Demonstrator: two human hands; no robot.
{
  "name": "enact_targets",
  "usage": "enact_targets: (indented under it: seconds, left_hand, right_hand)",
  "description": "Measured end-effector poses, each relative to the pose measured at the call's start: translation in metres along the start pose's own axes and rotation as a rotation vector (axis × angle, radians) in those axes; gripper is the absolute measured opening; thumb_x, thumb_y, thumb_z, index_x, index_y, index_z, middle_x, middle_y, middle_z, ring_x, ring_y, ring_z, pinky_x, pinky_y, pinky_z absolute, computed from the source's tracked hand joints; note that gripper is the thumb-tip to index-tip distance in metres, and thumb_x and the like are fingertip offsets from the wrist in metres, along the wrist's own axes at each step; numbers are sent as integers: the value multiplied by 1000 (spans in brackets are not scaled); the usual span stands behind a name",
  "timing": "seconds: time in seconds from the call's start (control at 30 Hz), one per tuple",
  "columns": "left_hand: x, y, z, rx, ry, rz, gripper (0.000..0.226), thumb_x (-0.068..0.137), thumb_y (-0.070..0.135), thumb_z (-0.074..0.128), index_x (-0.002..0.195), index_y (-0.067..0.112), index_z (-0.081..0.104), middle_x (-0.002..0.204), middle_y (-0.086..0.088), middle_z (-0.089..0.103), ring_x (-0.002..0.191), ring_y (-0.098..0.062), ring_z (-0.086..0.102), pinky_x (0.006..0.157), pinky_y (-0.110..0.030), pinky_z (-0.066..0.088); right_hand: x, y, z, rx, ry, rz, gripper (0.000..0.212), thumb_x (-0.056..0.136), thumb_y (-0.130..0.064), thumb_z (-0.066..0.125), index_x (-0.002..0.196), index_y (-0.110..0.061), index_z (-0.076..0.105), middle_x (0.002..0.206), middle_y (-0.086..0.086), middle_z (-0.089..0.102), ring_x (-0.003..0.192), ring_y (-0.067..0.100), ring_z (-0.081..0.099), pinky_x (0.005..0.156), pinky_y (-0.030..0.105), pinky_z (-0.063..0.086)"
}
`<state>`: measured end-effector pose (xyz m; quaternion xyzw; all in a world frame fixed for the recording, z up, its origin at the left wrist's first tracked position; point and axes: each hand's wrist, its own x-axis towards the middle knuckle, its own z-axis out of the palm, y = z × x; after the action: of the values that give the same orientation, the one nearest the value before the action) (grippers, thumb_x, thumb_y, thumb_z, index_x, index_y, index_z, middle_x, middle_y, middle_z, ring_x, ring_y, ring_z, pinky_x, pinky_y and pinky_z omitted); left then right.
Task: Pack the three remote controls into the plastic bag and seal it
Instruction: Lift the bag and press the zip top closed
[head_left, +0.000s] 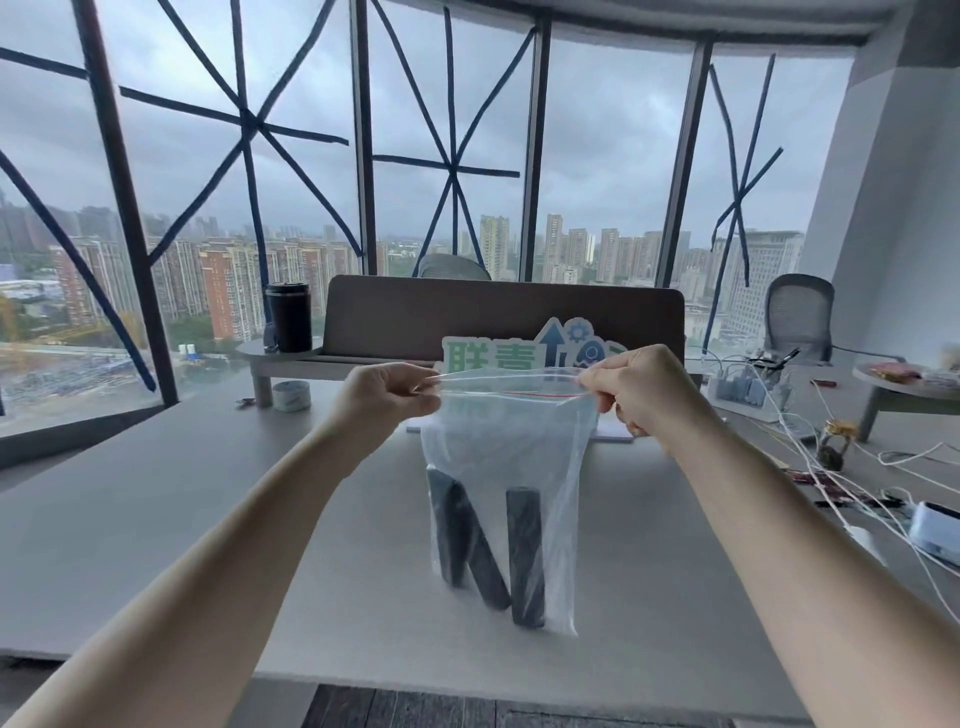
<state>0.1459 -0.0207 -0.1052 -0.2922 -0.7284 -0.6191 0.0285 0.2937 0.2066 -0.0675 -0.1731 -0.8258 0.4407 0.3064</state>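
Observation:
A clear plastic zip bag (511, 441) with a red seal line hangs upright above the grey table (156, 519). Three dark remote controls stand inside its lower half: one at the left (451, 530), one leaning diagonally in the middle (485, 566), one upright at the right (525, 556). My left hand (387, 392) pinches the bag's top left corner. My right hand (636, 389) pinches the top right corner. The top strip is stretched taut between them; whether it is sealed along its length I cannot tell.
Behind the bag stand a green-and-blue sign (530, 351), a brown divider panel (498, 312), a black tumbler (288, 317) on a riser and a tape roll (291, 395). White cables (852, 483), a power strip (743, 389), a small jar (834, 441) and a white device (935, 525) crowd the right side.

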Motion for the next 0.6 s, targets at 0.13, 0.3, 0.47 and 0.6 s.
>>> enact_targets:
  seconds: [0.13, 0.3, 0.47, 0.6]
  left_hand:
    - [-4, 0, 2, 43, 150, 12, 2, 77, 13, 73, 77, 15, 74, 69, -4, 68, 59, -13, 56, 46, -15, 49]
    - [-10, 22, 16, -120, 101, -13, 4, 78, 14, 71, 79, 13, 75, 73, -2, 70, 54, -6, 55, 43, -15, 44]
    - [-12, 36, 46, -104, -5, -25, 8, 80, 12, 69, 73, 11, 73, 56, 10, 66, 50, -6, 51, 46, -20, 46]
    - [-11, 44, 52, -66, -17, 2, 7, 80, 12, 69, 77, 8, 74, 54, 11, 66, 48, -4, 50, 45, -20, 46]
  right_hand:
    - [-7, -15, -10, -108, 15, -23, 11, 76, -11, 71, 76, -8, 81, 42, -11, 59, 49, 3, 53, 50, 22, 36]
    - [-13, -26, -24, -614, 194, -56, 19, 70, -19, 59, 56, -7, 64, 56, 9, 55, 69, 37, 55, 56, 34, 42]
    - [-26, -44, 2, -600, -19, -386, 44, 81, -53, 64, 116, -26, 71, 121, 0, 68, 117, 24, 54, 98, 43, 44]
    - [-17, -48, 24, -545, -67, -386, 25, 80, -44, 71, 95, -25, 77, 95, -7, 75, 93, 17, 66, 87, 38, 53]
